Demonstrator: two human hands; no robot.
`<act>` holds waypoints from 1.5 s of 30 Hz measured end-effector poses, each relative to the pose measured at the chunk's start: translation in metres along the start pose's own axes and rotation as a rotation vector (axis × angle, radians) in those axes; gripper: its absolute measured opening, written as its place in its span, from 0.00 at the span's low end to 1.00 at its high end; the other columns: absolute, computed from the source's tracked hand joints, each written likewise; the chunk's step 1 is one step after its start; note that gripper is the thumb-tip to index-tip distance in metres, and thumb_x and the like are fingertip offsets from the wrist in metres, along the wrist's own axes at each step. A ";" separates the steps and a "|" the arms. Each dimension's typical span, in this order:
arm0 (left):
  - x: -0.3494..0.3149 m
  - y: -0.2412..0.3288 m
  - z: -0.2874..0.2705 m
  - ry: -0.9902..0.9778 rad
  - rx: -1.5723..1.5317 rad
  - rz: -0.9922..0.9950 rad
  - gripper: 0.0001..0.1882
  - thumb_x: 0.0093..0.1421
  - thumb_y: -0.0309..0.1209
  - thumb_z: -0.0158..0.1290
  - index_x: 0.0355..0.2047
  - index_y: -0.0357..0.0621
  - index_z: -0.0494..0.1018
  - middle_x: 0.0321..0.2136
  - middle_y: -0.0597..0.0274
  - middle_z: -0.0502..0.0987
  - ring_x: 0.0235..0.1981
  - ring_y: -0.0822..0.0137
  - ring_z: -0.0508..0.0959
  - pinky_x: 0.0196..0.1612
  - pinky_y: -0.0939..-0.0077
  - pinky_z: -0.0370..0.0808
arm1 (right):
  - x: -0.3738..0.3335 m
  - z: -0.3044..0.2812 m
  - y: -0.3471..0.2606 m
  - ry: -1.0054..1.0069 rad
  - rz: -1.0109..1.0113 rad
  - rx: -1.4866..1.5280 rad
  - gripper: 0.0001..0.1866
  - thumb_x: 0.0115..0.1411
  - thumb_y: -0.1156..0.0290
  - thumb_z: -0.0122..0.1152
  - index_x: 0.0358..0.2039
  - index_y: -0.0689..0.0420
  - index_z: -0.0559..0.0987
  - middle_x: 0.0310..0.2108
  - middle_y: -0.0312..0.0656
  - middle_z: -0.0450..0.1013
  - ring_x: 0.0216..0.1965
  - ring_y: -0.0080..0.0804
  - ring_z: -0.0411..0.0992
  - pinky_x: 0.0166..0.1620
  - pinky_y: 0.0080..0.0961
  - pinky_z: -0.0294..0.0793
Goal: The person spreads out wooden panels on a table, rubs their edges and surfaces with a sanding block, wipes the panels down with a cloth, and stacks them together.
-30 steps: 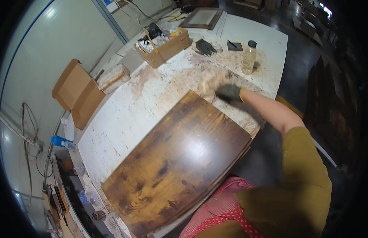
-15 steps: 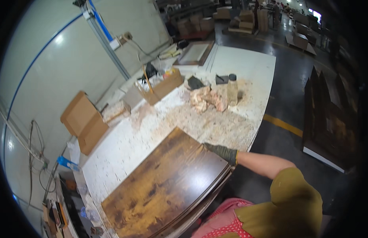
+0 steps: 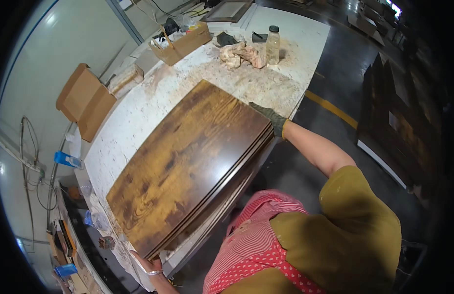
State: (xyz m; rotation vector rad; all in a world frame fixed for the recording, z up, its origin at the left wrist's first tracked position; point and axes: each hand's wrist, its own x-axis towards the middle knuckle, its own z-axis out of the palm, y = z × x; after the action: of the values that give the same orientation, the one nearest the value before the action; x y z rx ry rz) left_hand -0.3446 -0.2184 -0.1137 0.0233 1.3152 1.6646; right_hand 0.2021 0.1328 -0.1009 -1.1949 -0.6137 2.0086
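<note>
A stack of brown wood-grain boards (image 3: 187, 166) lies slantwise over the near side of the white table, its glossy top board facing up. At the stack's right end, my right hand (image 3: 273, 119), in a dark green work glove, is closed round the edge. My left hand (image 3: 147, 264), bare and with a bracelet at the wrist, grips the near left corner; its fingers are partly hidden by the boards. Along the near side several board edges show, one above another. Whether the stack rests fully on the table I cannot tell.
On the stained white table (image 3: 295, 41) are a crumpled cloth (image 3: 239, 55), a capped bottle (image 3: 273, 46), a filled cardboard box (image 3: 185, 45) and an open carton (image 3: 87, 100). A framed panel (image 3: 228, 10) lies at the back. Dark panels (image 3: 391, 132) stand on the right.
My left hand has come into view at the stack's near left corner. My right hand stays at the right end. The view has shifted, so the table and boards appear higher.
</note>
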 end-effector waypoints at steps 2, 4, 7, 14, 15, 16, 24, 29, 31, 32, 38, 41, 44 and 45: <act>-0.006 -0.009 -0.004 -0.135 -0.148 0.023 0.30 0.62 0.54 0.38 0.57 0.47 0.59 0.54 0.59 0.65 0.54 0.60 0.65 0.56 0.64 0.62 | 0.000 -0.062 0.027 0.029 -0.386 -0.391 0.29 0.53 0.60 0.57 0.55 0.54 0.66 0.49 0.41 0.68 0.46 0.34 0.68 0.49 0.26 0.68; -0.005 -0.024 -0.043 -0.203 -0.022 0.073 0.30 0.62 0.52 0.39 0.58 0.46 0.58 0.56 0.59 0.63 0.54 0.60 0.65 0.57 0.65 0.60 | 0.003 -0.099 0.053 0.017 -0.656 -0.740 0.30 0.52 0.64 0.59 0.55 0.55 0.65 0.49 0.41 0.68 0.47 0.33 0.68 0.49 0.25 0.68; -0.040 -0.028 -0.038 -0.085 0.565 0.239 0.22 0.61 0.34 0.44 0.54 0.38 0.61 0.54 0.56 0.63 0.52 0.62 0.65 0.55 0.66 0.60 | -0.063 -0.053 0.051 -0.083 -0.210 -0.274 0.31 0.52 0.66 0.60 0.55 0.61 0.64 0.49 0.43 0.68 0.48 0.31 0.67 0.50 0.25 0.67; -0.023 -0.022 -0.035 -0.037 0.897 0.464 0.25 0.56 0.36 0.51 0.49 0.32 0.64 0.46 0.49 0.69 0.47 0.57 0.68 0.53 0.68 0.61 | -0.114 0.028 0.031 0.230 -0.392 -0.837 0.26 0.58 0.60 0.54 0.52 0.63 0.68 0.47 0.41 0.69 0.48 0.27 0.65 0.52 0.24 0.64; -0.027 -0.026 -0.031 -0.018 0.842 0.496 0.26 0.56 0.36 0.51 0.50 0.31 0.63 0.47 0.48 0.69 0.48 0.56 0.68 0.53 0.68 0.61 | -0.114 0.039 0.032 0.304 -0.405 -0.852 0.27 0.59 0.59 0.54 0.53 0.64 0.67 0.49 0.41 0.68 0.49 0.27 0.64 0.53 0.24 0.63; -0.032 -0.026 -0.020 0.000 0.863 0.461 0.28 0.56 0.36 0.51 0.52 0.31 0.61 0.48 0.48 0.68 0.48 0.56 0.68 0.53 0.68 0.60 | -0.110 0.035 0.033 0.340 -0.503 -0.827 0.27 0.58 0.58 0.55 0.52 0.63 0.68 0.46 0.42 0.68 0.47 0.28 0.65 0.52 0.25 0.63; -0.055 -0.011 0.031 0.007 0.739 0.737 0.30 0.59 0.26 0.47 0.61 0.35 0.51 0.59 0.53 0.58 0.56 0.66 0.62 0.55 0.75 0.60 | -0.085 0.002 0.036 0.266 -0.689 -0.842 0.27 0.61 0.59 0.51 0.56 0.63 0.64 0.52 0.42 0.65 0.52 0.28 0.62 0.54 0.22 0.58; -0.039 -0.008 0.035 0.111 0.631 0.662 0.26 0.60 0.27 0.47 0.59 0.38 0.58 0.50 0.58 0.69 0.44 0.73 0.70 0.47 0.82 0.66 | -0.070 -0.003 0.043 0.281 -0.715 -0.678 0.24 0.63 0.62 0.48 0.55 0.64 0.65 0.54 0.41 0.63 0.54 0.26 0.60 0.57 0.21 0.56; -0.035 -0.009 0.034 0.194 0.656 0.669 0.24 0.59 0.25 0.46 0.57 0.37 0.60 0.50 0.57 0.69 0.44 0.73 0.71 0.46 0.82 0.67 | -0.067 0.003 0.046 0.296 -0.704 -0.626 0.24 0.63 0.62 0.48 0.55 0.64 0.65 0.54 0.40 0.64 0.53 0.26 0.61 0.56 0.21 0.57; -0.035 -0.008 0.033 0.196 0.668 0.693 0.24 0.59 0.23 0.46 0.56 0.36 0.61 0.49 0.56 0.69 0.44 0.72 0.71 0.46 0.82 0.67 | -0.066 0.003 0.046 0.310 -0.691 -0.572 0.24 0.63 0.62 0.49 0.55 0.63 0.66 0.53 0.40 0.64 0.53 0.25 0.61 0.55 0.21 0.59; -0.038 0.005 0.034 0.103 0.638 0.587 0.29 0.55 0.21 0.49 0.58 0.35 0.57 0.53 0.52 0.65 0.52 0.65 0.67 0.55 0.75 0.62 | -0.062 0.000 0.028 0.253 -0.612 -0.657 0.28 0.61 0.61 0.51 0.57 0.63 0.62 0.53 0.41 0.64 0.52 0.27 0.62 0.56 0.24 0.59; -0.042 0.000 0.019 -0.054 0.687 0.535 0.33 0.53 0.20 0.49 0.60 0.35 0.53 0.56 0.52 0.61 0.56 0.64 0.63 0.58 0.73 0.59 | -0.072 0.002 0.031 0.151 -0.622 -0.787 0.26 0.60 0.63 0.53 0.56 0.64 0.64 0.52 0.41 0.65 0.52 0.28 0.62 0.55 0.23 0.60; -0.043 -0.003 0.018 0.002 0.675 0.430 0.28 0.53 0.21 0.50 0.56 0.31 0.59 0.48 0.54 0.69 0.48 0.67 0.69 0.51 0.77 0.65 | -0.071 -0.001 0.037 0.239 -0.670 -0.872 0.27 0.59 0.65 0.55 0.56 0.64 0.64 0.52 0.41 0.65 0.51 0.27 0.63 0.55 0.23 0.61; -0.041 -0.005 0.018 0.003 0.672 0.427 0.28 0.53 0.21 0.50 0.56 0.31 0.59 0.48 0.54 0.69 0.48 0.67 0.69 0.51 0.77 0.65 | -0.069 -0.002 0.041 0.238 -0.668 -0.875 0.27 0.59 0.65 0.55 0.56 0.64 0.64 0.52 0.41 0.65 0.51 0.27 0.63 0.55 0.23 0.61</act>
State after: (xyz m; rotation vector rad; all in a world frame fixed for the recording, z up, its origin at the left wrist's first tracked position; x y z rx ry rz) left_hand -0.3100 -0.2332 -0.0886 0.7422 1.9121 1.4720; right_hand 0.2126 0.0535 -0.0929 -1.4055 -1.6067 1.0057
